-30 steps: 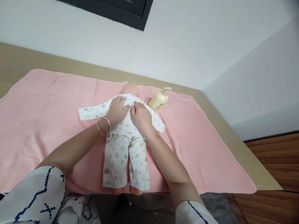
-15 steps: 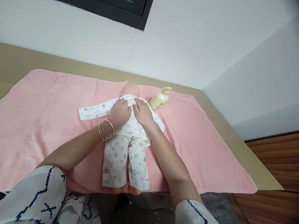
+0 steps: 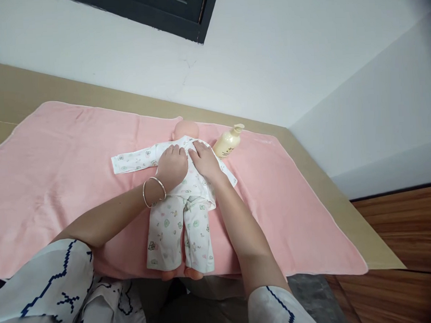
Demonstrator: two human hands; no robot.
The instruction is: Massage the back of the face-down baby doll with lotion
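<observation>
A baby doll (image 3: pixel 185 130) lies stretched out on a pink blanket, dressed in a white printed shirt (image 3: pixel 192 181) and matching trousers (image 3: pixel 165 236). No face shows on its bald head, and its feet (image 3: pixel 193 273) stick out of the trouser legs toward me. My left hand (image 3: pixel 173 167), a silver bangle at its wrist, rests on the left of the shirt's upper part with slightly bent fingers. Beside it, my right hand (image 3: pixel 205 161) lies flat on the right of the shirt, fingers pointing toward the doll's head. Neither hand grips anything; the cloth beneath them is hidden.
The pink blanket (image 3: pixel 290 215) covers much of a tan table (image 3: pixel 89 93). A cream pump bottle (image 3: pixel 229 141) stands to the right of the doll's head. Behind the table rises a white wall (image 3: pixel 253 58) with a dark window frame (image 3: pixel 179 14). Brown wooden panels (image 3: pixel 414 233) are at the right.
The view has shifted slightly, moving the scene a little to the left. My left fingers look a bit more bent. Both hands remain on the shirt, and the doll keeps its position.
</observation>
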